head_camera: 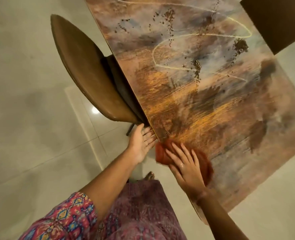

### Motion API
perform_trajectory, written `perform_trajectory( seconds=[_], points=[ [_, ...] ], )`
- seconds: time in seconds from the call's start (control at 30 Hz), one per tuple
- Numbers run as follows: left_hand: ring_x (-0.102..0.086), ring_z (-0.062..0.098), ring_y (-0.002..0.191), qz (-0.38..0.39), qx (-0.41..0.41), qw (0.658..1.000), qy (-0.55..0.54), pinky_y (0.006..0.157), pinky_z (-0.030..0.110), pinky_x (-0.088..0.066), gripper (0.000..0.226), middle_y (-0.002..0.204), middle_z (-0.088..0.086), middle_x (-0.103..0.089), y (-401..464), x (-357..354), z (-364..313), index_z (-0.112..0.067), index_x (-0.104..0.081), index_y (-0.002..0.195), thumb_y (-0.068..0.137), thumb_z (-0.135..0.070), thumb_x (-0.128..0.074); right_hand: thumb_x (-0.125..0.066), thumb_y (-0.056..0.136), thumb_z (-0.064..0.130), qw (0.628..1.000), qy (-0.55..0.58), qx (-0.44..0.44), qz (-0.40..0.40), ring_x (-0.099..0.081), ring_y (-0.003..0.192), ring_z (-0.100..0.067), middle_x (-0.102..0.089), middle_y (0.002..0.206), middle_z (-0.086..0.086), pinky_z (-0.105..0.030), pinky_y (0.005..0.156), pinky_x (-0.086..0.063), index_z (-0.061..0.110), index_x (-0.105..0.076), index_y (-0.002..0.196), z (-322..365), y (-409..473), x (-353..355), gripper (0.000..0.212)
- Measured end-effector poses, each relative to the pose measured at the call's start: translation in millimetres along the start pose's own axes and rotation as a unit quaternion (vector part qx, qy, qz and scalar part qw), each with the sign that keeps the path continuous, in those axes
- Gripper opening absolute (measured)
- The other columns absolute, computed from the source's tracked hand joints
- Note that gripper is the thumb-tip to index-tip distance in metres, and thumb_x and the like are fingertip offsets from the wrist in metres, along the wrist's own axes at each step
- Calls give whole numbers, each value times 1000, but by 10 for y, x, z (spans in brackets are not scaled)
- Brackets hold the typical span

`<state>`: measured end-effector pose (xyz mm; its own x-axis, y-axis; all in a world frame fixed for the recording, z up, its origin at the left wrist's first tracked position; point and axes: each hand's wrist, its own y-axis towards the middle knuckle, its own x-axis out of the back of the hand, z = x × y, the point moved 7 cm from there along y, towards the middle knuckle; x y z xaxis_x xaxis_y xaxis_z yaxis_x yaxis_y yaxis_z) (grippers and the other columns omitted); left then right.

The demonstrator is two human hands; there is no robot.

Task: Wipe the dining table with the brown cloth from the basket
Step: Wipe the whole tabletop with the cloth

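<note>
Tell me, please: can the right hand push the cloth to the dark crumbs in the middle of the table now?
Probably yes: the right hand lies flat on the cloth, and the table between it and the crumbs looks bare.

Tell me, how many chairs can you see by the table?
2. One brown chair is tucked in at the table's left edge, near the left hand. Another dark chair shows at the top right corner. More may be hidden.
</note>
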<state>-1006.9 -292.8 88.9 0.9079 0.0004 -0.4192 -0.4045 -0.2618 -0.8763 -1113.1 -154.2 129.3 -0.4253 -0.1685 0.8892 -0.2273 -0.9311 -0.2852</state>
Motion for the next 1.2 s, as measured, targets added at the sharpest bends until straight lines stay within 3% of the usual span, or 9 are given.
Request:
perform_trajectory(
  seconds=[0.23, 0.33, 0.43, 0.57, 0.67, 0.93, 1.03, 1.13, 1.2],
  points=[
    [-56, 21, 109, -22, -1, 999, 28, 86, 32, -44, 53, 121, 6, -57, -26, -135, -85, -13, -37, 141, 97, -42, -42, -30, 97, 50, 996, 6, -86, -18, -9, 149, -11, -15, 158, 21, -34, 118, -1, 53, -23, 145, -215, -316, -44, 49],
    [-61, 16, 96, -40, -13, 999, 33, 72, 29, -48, 49, 109, 2, -63, 29, -188, -165, -15, -47, 131, 95, -48, -43, -29, 96, 51, 995, -5, -90, -44, -12, 148, -12, -20, 158, 17, -39, 117, -3, 50, -28, 144, -169, 193, 113, 48],
    [-64, 19, 96, -69, -35, 996, 47, 73, 30, -52, 47, 107, 4, -68, 83, -265, -332, -20, -57, 121, 92, -54, -44, -30, 95, 50, 996, -43, -71, -45, -15, 148, -14, -25, 158, 13, -44, 116, -9, 47, -33, 144, -194, 856, 331, 49],
    [-66, 15, 74, -115, -65, 991, 26, 53, 23, -49, 44, 85, -2, -69, 172, -397, -737, -22, -60, 109, 91, -57, -41, -34, 95, 49, 997, -47, -42, -35, -16, 147, -14, -25, 158, 13, -47, 116, -11, 48, -31, 144, -361, 1693, 627, 49],
    [-58, 21, 102, -149, -87, 985, 18, 82, 35, -50, 59, 117, 2, -60, 281, -458, -1041, -22, -48, 133, 90, -61, -36, -39, 97, 44, 996, -40, -52, -53, -17, 147, -16, -25, 158, 12, -47, 116, -12, 46, -33, 144, -574, 2333, 925, 47],
    [-39, 26, 132, -169, -113, 979, -27, 105, 39, -34, 67, 147, 4, -39, 485, -378, -1461, -22, -34, 145, 92, -62, -30, -36, 99, 40, 971, -6, -204, -121, -13, 148, -20, -20, 160, 6, -48, 118, -9, 36, -31, 149, -693, 3301, 1324, 50],
    [-43, 24, 127, -165, -83, 982, -50, 106, 38, -32, 71, 145, 7, -41, 478, -308, -1545, -16, -38, 142, 92, -64, -26, -38, 97, 40, 991, -16, -87, -99, -14, 148, -20, -24, 159, 5, -50, 118, -11, 35, -35, 147, 9, 2926, 920, 51],
    [-57, 24, 91, -143, -82, 985, -60, 86, 35, -45, 71, 116, 12, -58, 444, -321, -1676, -10, -51, 128, 93, -64, -22, -37, 97, 40, 996, -25, 60, -58, -17, 148, -21, -28, 158, 7, -50, 117, -16, 35, -37, 145, 576, 2208, 455, 49],
    [-58, 26, 95, -142, -71, 987, -29, 86, 34, -47, 76, 122, 12, -56, 431, -300, -1759, -7, -51, 129, 92, -66, -19, -35, 98, 41, 995, -22, 88, -31, -17, 148, -20, -26, 158, 8, -47, 117, -15, 38, -33, 147, 639, 1871, 291, 48]
  ],
)
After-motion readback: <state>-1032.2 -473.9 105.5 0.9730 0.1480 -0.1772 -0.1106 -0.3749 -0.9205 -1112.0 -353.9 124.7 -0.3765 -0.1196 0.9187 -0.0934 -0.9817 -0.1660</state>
